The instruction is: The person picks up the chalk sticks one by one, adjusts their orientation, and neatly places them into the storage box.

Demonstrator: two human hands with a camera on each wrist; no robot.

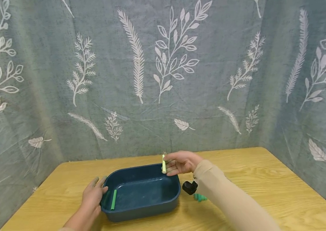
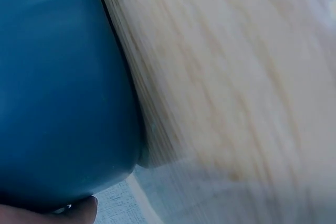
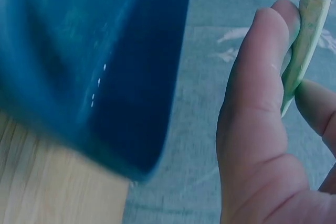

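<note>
A dark blue tub [image 1: 140, 214] stands on the wooden table, with a green chalk stick [image 1: 114, 199] lying inside against its left end. My left hand [image 1: 91, 194] is at the tub's left rim, fingers extended; in the left wrist view, a fingertip [image 2: 86, 211] shows at the tub's corner. Over the back right corner of the tub, my right hand [image 1: 181, 163] pinches a pale yellow-green chalk stick [image 1: 164, 164] upright between thumb and fingers. That stick [image 3: 307, 35] has a flat end up in the right wrist view.
Several green sticks [image 1: 200, 197] lie on the table [image 1: 252, 179] right of the tub, partly hidden beneath my right forearm. A black camera [image 1: 190, 187] sits at my right wrist. Leaf-patterned grey-blue cloth [image 1: 140, 128] hangs behind and at both sides.
</note>
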